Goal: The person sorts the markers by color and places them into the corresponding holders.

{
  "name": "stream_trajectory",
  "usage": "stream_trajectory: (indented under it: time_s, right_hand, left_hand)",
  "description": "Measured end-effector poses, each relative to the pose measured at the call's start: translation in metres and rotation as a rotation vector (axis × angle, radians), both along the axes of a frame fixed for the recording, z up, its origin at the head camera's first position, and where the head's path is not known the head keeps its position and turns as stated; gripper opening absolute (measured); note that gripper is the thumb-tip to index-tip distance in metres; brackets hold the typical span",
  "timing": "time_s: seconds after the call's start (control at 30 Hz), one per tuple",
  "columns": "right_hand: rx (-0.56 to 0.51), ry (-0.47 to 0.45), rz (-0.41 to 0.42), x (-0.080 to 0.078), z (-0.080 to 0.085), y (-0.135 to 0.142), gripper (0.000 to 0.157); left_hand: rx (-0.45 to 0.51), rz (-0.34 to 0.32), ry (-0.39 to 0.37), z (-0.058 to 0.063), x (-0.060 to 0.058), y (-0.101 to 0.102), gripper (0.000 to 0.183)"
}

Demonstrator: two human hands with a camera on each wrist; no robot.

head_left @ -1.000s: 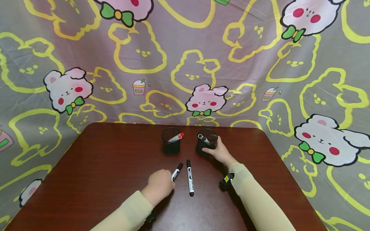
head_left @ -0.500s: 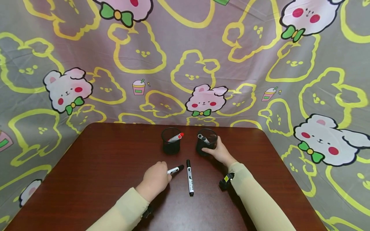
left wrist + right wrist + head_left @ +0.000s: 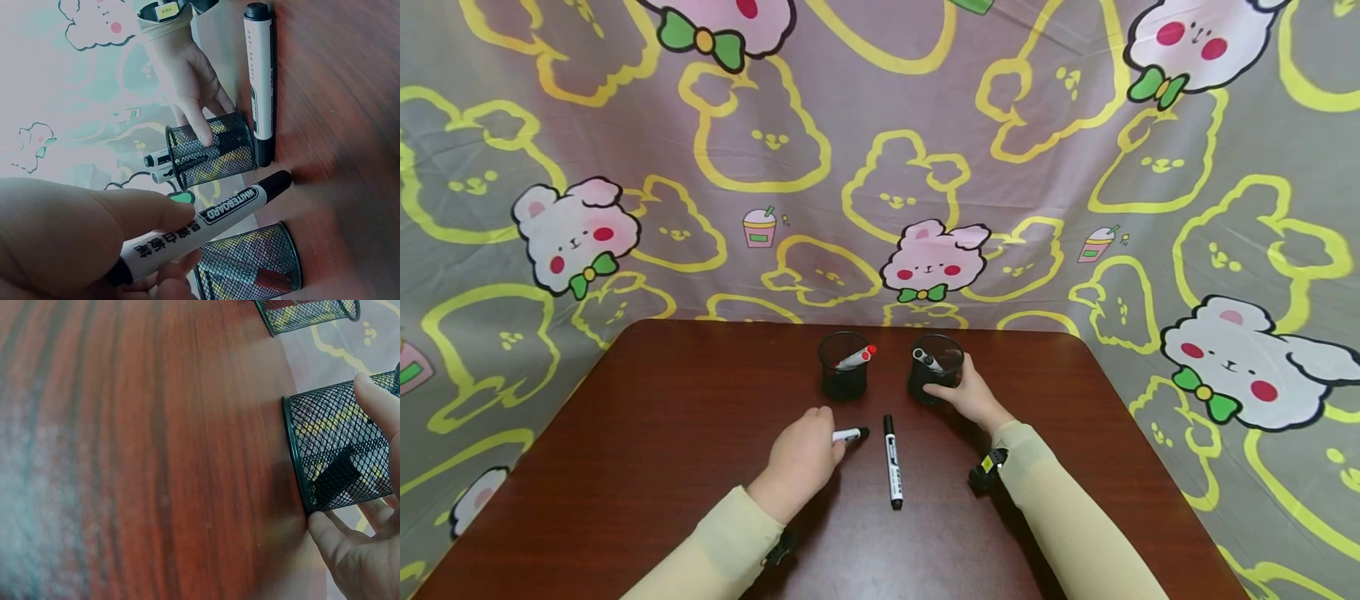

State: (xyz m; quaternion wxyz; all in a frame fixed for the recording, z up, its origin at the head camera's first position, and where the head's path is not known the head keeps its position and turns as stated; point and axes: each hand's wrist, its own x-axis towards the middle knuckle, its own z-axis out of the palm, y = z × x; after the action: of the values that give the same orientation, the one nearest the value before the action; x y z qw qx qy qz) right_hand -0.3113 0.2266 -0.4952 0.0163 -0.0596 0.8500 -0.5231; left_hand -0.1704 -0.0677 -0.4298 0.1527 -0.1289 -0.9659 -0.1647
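My left hand (image 3: 801, 458) pinches a white whiteboard marker (image 3: 212, 224) with a black cap between thumb and fingers. The marker's capped end points right, above the table. My right hand (image 3: 973, 400) grips the side of an upright black mesh pen cup (image 3: 929, 388), thumb across its front; in the right wrist view a fingertip sits at its base rim. Inside that cup lean black-and-white markers (image 3: 927, 360). To its left, a second mesh pen cup (image 3: 844, 385) holds red-and-white markers (image 3: 854, 358). Another black-capped whiteboard marker (image 3: 892, 462) lies on the table between my hands.
The dark reddish-brown wooden table (image 3: 685, 400) has rounded back corners. A cartoon-printed cloth (image 3: 820, 108) hangs around its back and sides. Both cups stand near the table's back edge.
My left hand has shifted slightly left and away from me with the marker, which has turned from slanting to nearly level. The right hand and the cup it grips stay put.
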Motion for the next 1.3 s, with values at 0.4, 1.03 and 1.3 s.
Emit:
stream_trajectory:
  time_s: [0.4,1.03,1.3]
  right_hand:
    - [0.005,-0.001,-0.012,0.0,0.0,0.0,0.085]
    - [0.01,-0.006,-0.004,0.001,0.0,0.001,0.086]
    - [0.009,-0.012,-0.002,0.001,0.001,0.001,0.087]
  left_hand:
    - [0.086,-0.03,0.029,0.005,-0.001,-0.001,0.031]
    - [0.17,-0.026,-0.009,0.017,0.001,0.0,0.021]
    - [0.172,-0.013,-0.02,0.019,0.002,-0.001,0.02]
